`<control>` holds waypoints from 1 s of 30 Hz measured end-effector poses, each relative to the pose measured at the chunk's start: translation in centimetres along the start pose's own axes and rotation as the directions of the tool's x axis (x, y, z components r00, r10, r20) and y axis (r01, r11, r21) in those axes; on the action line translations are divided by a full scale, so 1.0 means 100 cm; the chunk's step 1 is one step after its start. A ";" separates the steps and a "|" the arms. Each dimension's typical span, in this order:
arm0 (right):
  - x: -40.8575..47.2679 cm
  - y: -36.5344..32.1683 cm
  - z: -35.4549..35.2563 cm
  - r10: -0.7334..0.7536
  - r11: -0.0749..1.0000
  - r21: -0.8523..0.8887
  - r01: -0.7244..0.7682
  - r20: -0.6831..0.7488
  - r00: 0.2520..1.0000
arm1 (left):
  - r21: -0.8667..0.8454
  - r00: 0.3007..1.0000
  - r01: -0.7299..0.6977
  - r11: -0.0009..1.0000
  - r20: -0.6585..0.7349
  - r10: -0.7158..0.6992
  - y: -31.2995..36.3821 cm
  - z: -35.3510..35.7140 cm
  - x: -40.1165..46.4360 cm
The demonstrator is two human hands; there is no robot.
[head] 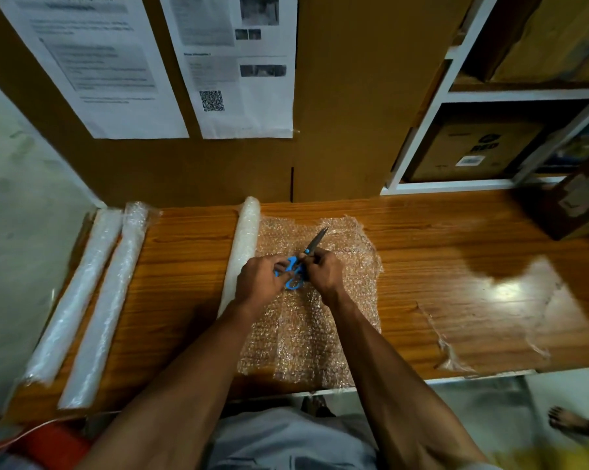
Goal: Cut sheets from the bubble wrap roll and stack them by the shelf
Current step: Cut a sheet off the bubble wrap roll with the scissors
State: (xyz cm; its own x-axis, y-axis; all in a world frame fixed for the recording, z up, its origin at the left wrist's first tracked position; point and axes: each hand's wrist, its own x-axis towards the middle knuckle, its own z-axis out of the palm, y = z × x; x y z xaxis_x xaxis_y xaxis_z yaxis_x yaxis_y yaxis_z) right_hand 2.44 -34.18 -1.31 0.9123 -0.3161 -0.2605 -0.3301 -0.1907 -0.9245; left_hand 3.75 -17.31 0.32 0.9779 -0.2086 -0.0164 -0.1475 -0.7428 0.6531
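Bubble wrap roll (242,252), a white translucent cylinder, lies on the brown wooden table (438,232), running away from the person. Its unrolled clear bubble sheet (320,327) is spread flat to the right of it, reaching the table's near edge. Both hands meet above this sheet, just beside the roll. Left hand (259,283) has its fingers curled about the blue handles of the dark-bladed scissors (303,262). Right hand (321,271) grips the same scissors near the pivot, fingers curled tight. Blades lie together, pointing away and to the right. Two further white plastic rolls (93,300) lie side by side at the table's left end. White metal shelf (455,106) holding cardboard boxes stands at the far right. Printed paper notices (171,62) hang on the brown cardboard wall behind.
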 end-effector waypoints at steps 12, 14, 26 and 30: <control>-0.014 0.042 -0.029 -0.103 0.966 -0.232 0.110 0.044 0.994 | 0.206 0.980 0.189 0.960 -0.093 -0.174 -0.001 0.005 -0.001; -0.017 0.052 -0.042 -0.128 0.937 -0.321 0.139 0.054 0.990 | 0.252 0.967 0.251 0.935 -0.113 -0.229 -0.004 0.007 -0.002; -0.024 0.073 -0.079 -0.221 0.567 -0.808 0.160 0.037 0.974 | 0.263 0.972 -0.202 0.943 0.170 0.161 0.005 0.031 0.005; -0.028 0.081 -0.093 -0.236 0.537 -0.823 0.186 0.065 0.970 | 0.342 0.949 -0.294 0.893 0.213 0.232 0.005 0.039 0.006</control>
State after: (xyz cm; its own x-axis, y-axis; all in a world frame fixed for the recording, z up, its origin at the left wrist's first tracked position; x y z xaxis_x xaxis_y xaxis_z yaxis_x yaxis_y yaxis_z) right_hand -5.03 -43.48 -5.52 0.9782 -0.2010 -0.0525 -0.2072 -0.9259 -0.3158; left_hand 3.67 -20.32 -2.34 0.8626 -0.5053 -0.0252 -0.4701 -0.8190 0.3290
